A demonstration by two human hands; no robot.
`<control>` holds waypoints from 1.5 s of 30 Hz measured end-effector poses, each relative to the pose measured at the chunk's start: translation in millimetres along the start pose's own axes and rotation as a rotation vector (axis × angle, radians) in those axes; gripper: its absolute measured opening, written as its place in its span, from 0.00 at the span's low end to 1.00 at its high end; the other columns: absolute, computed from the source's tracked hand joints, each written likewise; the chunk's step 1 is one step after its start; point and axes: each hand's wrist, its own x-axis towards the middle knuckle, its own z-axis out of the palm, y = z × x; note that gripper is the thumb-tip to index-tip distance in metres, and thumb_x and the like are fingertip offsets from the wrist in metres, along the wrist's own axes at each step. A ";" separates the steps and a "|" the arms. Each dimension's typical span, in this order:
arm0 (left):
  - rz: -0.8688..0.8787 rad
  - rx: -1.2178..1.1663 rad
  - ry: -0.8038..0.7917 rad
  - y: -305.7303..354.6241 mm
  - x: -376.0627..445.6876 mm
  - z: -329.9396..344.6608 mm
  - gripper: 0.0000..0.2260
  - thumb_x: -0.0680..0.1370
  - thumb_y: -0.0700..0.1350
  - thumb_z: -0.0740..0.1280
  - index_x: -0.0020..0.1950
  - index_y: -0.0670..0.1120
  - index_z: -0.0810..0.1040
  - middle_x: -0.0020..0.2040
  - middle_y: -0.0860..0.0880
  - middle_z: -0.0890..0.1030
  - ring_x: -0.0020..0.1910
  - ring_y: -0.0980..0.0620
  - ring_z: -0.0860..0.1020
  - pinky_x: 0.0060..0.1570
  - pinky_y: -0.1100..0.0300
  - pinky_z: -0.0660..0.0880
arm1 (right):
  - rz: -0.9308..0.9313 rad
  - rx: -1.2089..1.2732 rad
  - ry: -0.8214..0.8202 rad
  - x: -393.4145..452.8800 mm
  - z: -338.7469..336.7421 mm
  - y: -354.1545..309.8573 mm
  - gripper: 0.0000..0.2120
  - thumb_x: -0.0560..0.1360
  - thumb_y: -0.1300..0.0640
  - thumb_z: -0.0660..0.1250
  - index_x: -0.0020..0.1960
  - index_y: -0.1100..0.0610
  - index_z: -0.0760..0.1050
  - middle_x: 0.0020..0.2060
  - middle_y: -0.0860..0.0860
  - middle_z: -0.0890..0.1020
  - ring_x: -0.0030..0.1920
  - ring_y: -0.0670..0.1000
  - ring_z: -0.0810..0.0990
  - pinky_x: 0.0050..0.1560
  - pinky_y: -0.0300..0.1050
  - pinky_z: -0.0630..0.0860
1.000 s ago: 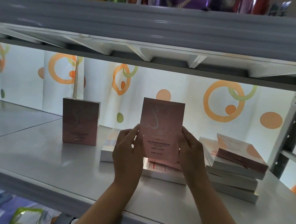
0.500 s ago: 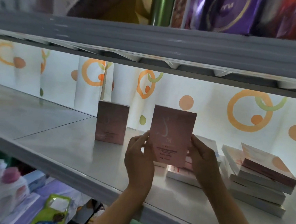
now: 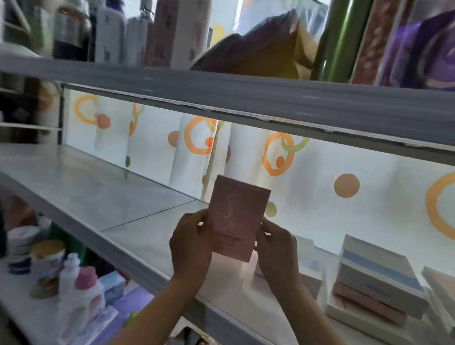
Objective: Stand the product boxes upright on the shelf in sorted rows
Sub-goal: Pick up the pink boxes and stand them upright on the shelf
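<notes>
Head view: pink box [image 3: 235, 218] between fingers [image 3: 266, 228]

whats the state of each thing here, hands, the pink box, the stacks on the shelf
left hand: grips the pink box's left edge
right hand: grips its right edge
pink box: upright, held over the shelf; whether it touches down is unclear
stack of boxes: lying flat, not yet stood up
shelf: bare on its left part
</notes>
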 end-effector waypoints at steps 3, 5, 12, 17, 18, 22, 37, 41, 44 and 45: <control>-0.015 0.025 0.018 -16.8 13.4 3.3 0.09 0.80 0.47 0.65 0.59 0.48 0.81 0.53 0.50 0.82 0.47 0.53 0.80 0.48 0.64 0.70 | -0.028 -0.075 -0.026 12.9 12.9 -5.0 0.13 0.80 0.59 0.58 0.52 0.54 0.82 0.36 0.52 0.84 0.34 0.52 0.80 0.36 0.43 0.76; -0.027 0.027 0.015 -24.0 16.4 6.4 0.09 0.80 0.48 0.65 0.58 0.49 0.80 0.52 0.51 0.81 0.46 0.54 0.79 0.46 0.64 0.70 | -0.077 -0.112 -0.018 14.7 18.6 -5.0 0.13 0.81 0.60 0.58 0.50 0.57 0.82 0.37 0.52 0.85 0.32 0.48 0.78 0.33 0.35 0.72; -0.013 0.030 -0.082 -37.3 21.3 15.1 0.11 0.81 0.53 0.63 0.58 0.51 0.79 0.52 0.55 0.79 0.45 0.57 0.77 0.44 0.72 0.69 | -0.169 -0.152 0.078 12.2 30.8 14.4 0.12 0.82 0.57 0.60 0.48 0.57 0.82 0.37 0.49 0.84 0.32 0.43 0.78 0.32 0.28 0.73; 0.030 0.064 -0.151 -41.7 24.8 21.2 0.10 0.81 0.51 0.62 0.60 0.51 0.78 0.56 0.54 0.80 0.45 0.60 0.75 0.47 0.67 0.69 | -0.103 -0.198 0.069 14.9 30.6 29.1 0.13 0.81 0.59 0.60 0.38 0.57 0.76 0.29 0.50 0.78 0.29 0.49 0.70 0.31 0.40 0.68; 0.038 0.072 -0.162 -42.9 25.0 22.6 0.11 0.82 0.51 0.62 0.62 0.51 0.77 0.57 0.54 0.80 0.46 0.60 0.75 0.48 0.66 0.70 | -0.094 -0.194 0.069 15.7 31.0 31.8 0.13 0.80 0.59 0.61 0.38 0.57 0.75 0.28 0.51 0.76 0.28 0.49 0.67 0.32 0.42 0.68; 0.027 0.078 -0.188 -44.7 26.0 24.9 0.13 0.82 0.50 0.61 0.65 0.50 0.76 0.59 0.53 0.79 0.53 0.55 0.78 0.51 0.65 0.71 | -0.074 -0.210 0.069 18.1 32.6 34.9 0.13 0.80 0.58 0.60 0.38 0.58 0.76 0.27 0.49 0.75 0.28 0.48 0.67 0.31 0.40 0.66; 0.000 0.075 -0.195 -41.0 23.9 24.6 0.17 0.81 0.53 0.62 0.68 0.48 0.72 0.64 0.49 0.77 0.59 0.50 0.78 0.57 0.58 0.75 | 0.033 -0.139 0.069 16.2 32.0 24.5 0.09 0.78 0.57 0.64 0.48 0.57 0.81 0.41 0.48 0.85 0.43 0.49 0.82 0.43 0.42 0.75; 0.010 0.082 -0.186 -40.7 23.4 24.4 0.17 0.81 0.52 0.60 0.68 0.47 0.72 0.65 0.49 0.77 0.60 0.50 0.78 0.59 0.56 0.75 | 0.036 -0.133 0.072 15.4 31.1 22.7 0.09 0.79 0.56 0.63 0.49 0.58 0.82 0.42 0.48 0.85 0.44 0.50 0.82 0.45 0.44 0.77; 0.004 0.085 -0.193 -40.2 23.1 24.2 0.17 0.81 0.52 0.60 0.68 0.48 0.73 0.64 0.49 0.77 0.60 0.50 0.78 0.57 0.60 0.73 | 0.043 -0.128 0.064 15.1 30.5 22.0 0.09 0.79 0.56 0.63 0.51 0.57 0.82 0.43 0.48 0.85 0.43 0.48 0.82 0.41 0.38 0.74; 0.001 0.088 -0.193 -40.1 23.4 24.1 0.17 0.81 0.52 0.60 0.68 0.48 0.72 0.64 0.49 0.77 0.60 0.50 0.78 0.57 0.61 0.72 | 0.045 -0.129 0.065 15.3 30.5 21.9 0.09 0.79 0.56 0.63 0.52 0.56 0.82 0.44 0.48 0.85 0.44 0.48 0.82 0.41 0.38 0.73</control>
